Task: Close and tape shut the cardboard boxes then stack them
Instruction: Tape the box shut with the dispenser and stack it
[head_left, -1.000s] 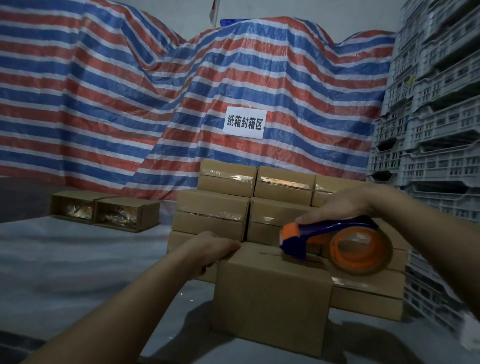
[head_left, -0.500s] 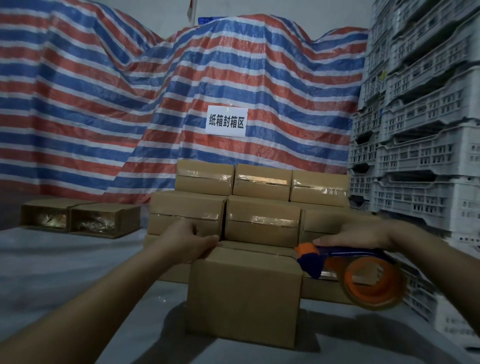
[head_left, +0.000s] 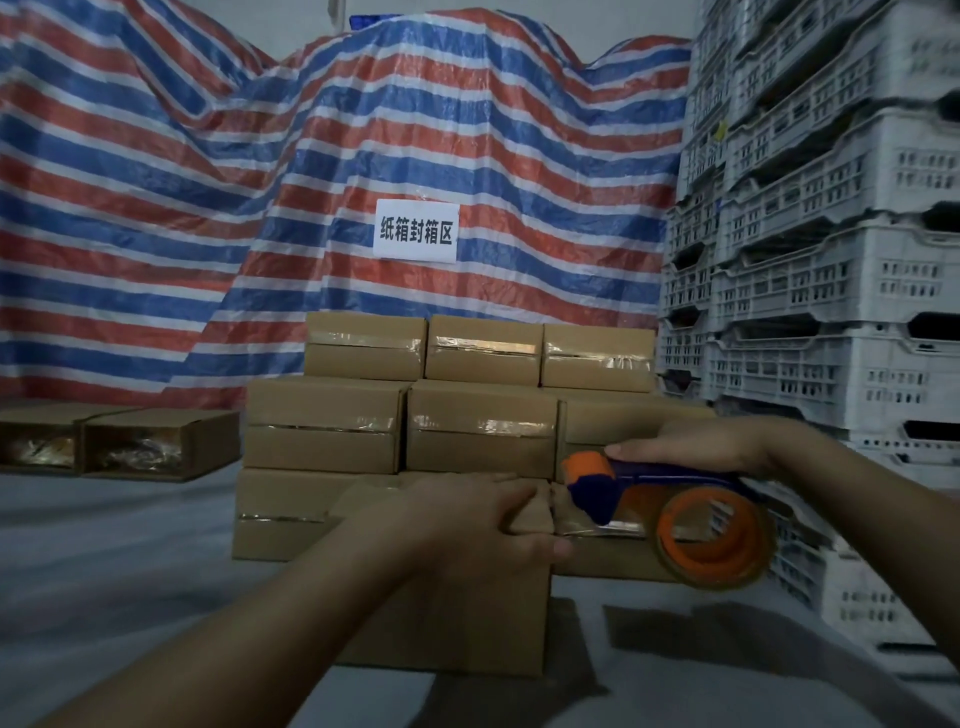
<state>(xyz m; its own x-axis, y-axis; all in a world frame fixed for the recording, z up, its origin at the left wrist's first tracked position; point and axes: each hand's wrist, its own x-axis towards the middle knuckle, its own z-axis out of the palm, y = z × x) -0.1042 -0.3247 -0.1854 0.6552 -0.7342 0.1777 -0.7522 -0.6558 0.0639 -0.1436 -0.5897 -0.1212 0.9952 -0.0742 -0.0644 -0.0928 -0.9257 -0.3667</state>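
On the grey sheeted floor, the near cardboard box stands against the taped stack. Since a second ago the left hand has moved from the box's left edge to its right corner, fingers curled over the flap; the right hand, gripping the tape dispenser, has carried it off that end. Judgement: the strip is being cut or pressed down. Two open boxes at left hold wrapped goods, contents unclear.
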